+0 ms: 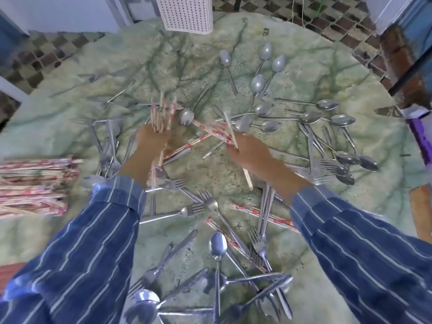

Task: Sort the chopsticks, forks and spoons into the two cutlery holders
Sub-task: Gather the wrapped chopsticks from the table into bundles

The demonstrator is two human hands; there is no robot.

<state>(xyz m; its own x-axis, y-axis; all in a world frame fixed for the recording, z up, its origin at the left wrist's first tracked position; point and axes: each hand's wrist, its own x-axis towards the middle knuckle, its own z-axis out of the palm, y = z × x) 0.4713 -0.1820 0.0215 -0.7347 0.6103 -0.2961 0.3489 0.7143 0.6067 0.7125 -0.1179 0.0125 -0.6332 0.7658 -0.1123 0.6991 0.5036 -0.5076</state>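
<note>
Spoons [218, 244] and forks [210, 203] are strewn across the desk [58, 127], left bare at upper left. Chopsticks [161, 115] are gripped by left hand [152, 141] and pinched by right hand [247, 153]; one holder [184, 14] is seen top centre.

Soft, even daylight with a cool bluish cast falls on the counter [327, 73]. Shadows under the spoons [308, 118] are faint, and their bowls carry dull glare. Wide-angle distortion bows the counter's rim. Detail is smeared throughout, most at the left hand [153, 140], the right hand [250, 153] and the sleeves [93, 242].
</note>
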